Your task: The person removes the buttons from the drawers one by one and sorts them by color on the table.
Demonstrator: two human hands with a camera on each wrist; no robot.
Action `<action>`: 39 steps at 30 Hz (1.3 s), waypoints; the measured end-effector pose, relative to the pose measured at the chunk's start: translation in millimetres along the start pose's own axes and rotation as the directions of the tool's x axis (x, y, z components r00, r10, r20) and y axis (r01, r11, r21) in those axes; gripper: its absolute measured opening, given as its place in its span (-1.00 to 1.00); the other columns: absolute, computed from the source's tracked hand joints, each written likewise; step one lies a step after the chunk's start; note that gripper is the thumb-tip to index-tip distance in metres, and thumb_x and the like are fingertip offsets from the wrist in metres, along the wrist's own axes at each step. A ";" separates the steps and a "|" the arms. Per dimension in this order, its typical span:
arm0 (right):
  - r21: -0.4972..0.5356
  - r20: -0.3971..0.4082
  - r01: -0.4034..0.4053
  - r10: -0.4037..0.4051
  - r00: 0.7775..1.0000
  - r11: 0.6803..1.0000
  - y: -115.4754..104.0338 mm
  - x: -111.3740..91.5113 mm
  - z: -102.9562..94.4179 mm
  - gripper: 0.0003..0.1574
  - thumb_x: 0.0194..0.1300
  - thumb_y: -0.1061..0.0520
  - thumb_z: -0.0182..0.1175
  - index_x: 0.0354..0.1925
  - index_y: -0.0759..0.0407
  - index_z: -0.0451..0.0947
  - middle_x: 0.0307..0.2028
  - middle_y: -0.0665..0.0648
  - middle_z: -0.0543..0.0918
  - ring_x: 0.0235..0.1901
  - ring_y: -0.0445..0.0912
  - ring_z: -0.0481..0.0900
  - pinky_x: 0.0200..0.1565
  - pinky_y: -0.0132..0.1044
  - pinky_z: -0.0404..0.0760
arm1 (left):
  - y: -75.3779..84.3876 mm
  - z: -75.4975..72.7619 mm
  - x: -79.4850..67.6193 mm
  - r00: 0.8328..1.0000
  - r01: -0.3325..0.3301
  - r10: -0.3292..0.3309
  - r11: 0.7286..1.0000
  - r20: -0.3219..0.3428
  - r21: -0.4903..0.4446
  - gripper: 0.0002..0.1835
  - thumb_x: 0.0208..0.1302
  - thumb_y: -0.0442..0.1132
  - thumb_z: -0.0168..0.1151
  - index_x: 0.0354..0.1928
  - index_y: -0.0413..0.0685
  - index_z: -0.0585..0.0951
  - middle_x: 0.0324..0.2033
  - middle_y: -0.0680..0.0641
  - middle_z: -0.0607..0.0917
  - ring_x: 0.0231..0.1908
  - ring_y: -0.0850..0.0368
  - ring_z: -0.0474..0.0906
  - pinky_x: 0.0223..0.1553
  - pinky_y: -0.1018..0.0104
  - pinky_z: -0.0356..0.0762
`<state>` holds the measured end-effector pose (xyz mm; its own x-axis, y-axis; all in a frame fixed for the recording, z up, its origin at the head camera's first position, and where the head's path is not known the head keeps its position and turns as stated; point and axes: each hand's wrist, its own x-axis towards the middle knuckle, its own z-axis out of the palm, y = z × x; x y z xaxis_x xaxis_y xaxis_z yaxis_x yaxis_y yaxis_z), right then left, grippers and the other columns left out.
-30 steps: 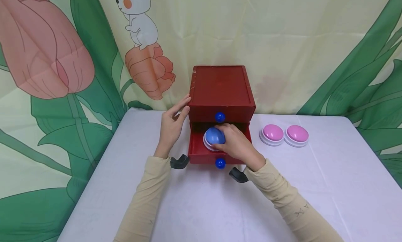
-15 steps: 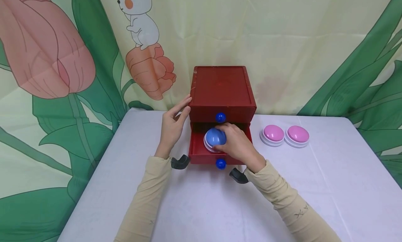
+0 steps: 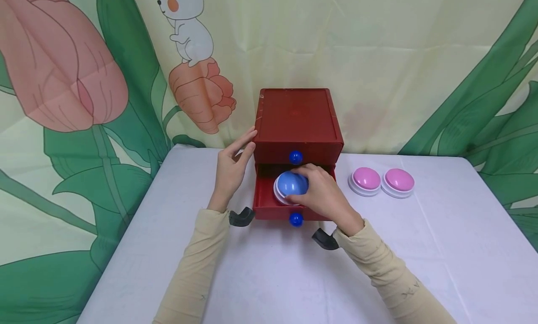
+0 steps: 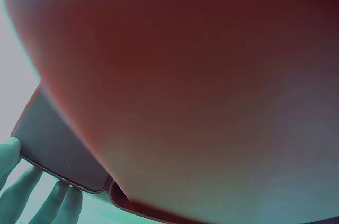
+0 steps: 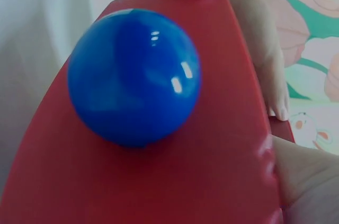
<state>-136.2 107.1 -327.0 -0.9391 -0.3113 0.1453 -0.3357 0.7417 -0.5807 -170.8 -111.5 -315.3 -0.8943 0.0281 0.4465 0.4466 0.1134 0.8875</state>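
Observation:
A small red drawer cabinet [image 3: 294, 114] stands at the back of the table, its lower drawer [image 3: 265, 200] pulled out. Inside that drawer, a blue domed push button [image 3: 291, 184] on a white base is gripped by my right hand [image 3: 325, 191], thumb at the front and fingers behind. My left hand [image 3: 230, 172] rests with straight fingers against the cabinet's left side. The right wrist view has the drawer's round blue knob [image 5: 135, 78] up close, hiding the button. In the left wrist view, left fingers [image 4: 21, 195] touch the cabinet's edge beside a large red blur.
To the right of the cabinet, two pink domed buttons [image 3: 365, 179] on white bases sit side by side on the white tablecloth [image 3: 269, 277]. A printed curtain [image 3: 370, 67] hangs right behind the table. The upper drawer, with its blue knob [image 3: 296, 157], is closed.
My right hand and the blue button have shifted slightly to the right within the drawer. The left hand keeps its place on the cabinet.

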 end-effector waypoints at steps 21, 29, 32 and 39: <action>0.060 -0.094 0.055 -0.049 0.994 0.997 1.3 -18.7 -20.2 -0.16 -0.05 0.02 0.59 0.18 0.29 0.56 0.15 0.25 0.57 0.15 0.17 0.51 0.00 0.11 0.67 | 0.7 1.2 -0.9 1.000 -0.003 0.003 1.000 -0.003 0.009 -0.60 0.42 -0.34 0.16 0.26 -0.25 0.55 0.29 -0.13 0.55 0.26 0.03 0.51 0.19 0.19 0.55; 0.078 -0.108 0.074 -0.066 0.992 0.994 3.1 -22.0 -30.6 -0.18 -0.04 0.06 0.58 0.17 0.31 0.57 0.14 0.24 0.56 0.14 0.17 0.51 -0.02 0.12 0.68 | 0.9 1.1 -0.1 1.000 -0.003 0.003 1.000 -0.007 -0.001 -0.60 0.41 -0.34 0.17 0.25 -0.24 0.55 0.29 -0.12 0.55 0.25 0.04 0.51 0.20 0.18 0.55; 0.067 -0.108 0.071 -0.064 0.992 0.995 4.4 -23.6 -34.3 -0.19 -0.04 0.06 0.58 0.17 0.30 0.57 0.15 0.24 0.55 0.14 0.18 0.50 -0.02 0.13 0.67 | 0.8 1.0 -0.1 1.000 0.000 0.000 1.000 -0.008 0.002 -0.61 0.42 -0.33 0.17 0.25 -0.24 0.55 0.29 -0.12 0.55 0.26 0.05 0.50 0.21 0.16 0.54; 0.035 -0.128 0.066 -0.061 0.990 0.997 7.0 -29.1 -42.7 -0.19 -0.04 0.06 0.58 0.17 0.31 0.57 0.14 0.27 0.55 0.15 0.19 0.48 -0.04 0.13 0.68 | 1.2 1.4 0.4 1.000 0.004 -0.004 1.000 -0.006 0.010 -0.60 0.43 -0.32 0.17 0.26 -0.23 0.55 0.29 -0.11 0.55 0.27 0.05 0.50 0.21 0.13 0.53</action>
<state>-114.3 146.7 -301.1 -0.9186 -0.2773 0.2816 -0.3940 0.6983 -0.5976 -170.7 -110.0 -314.2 -0.8958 0.0220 0.4438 0.4430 0.1233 0.8880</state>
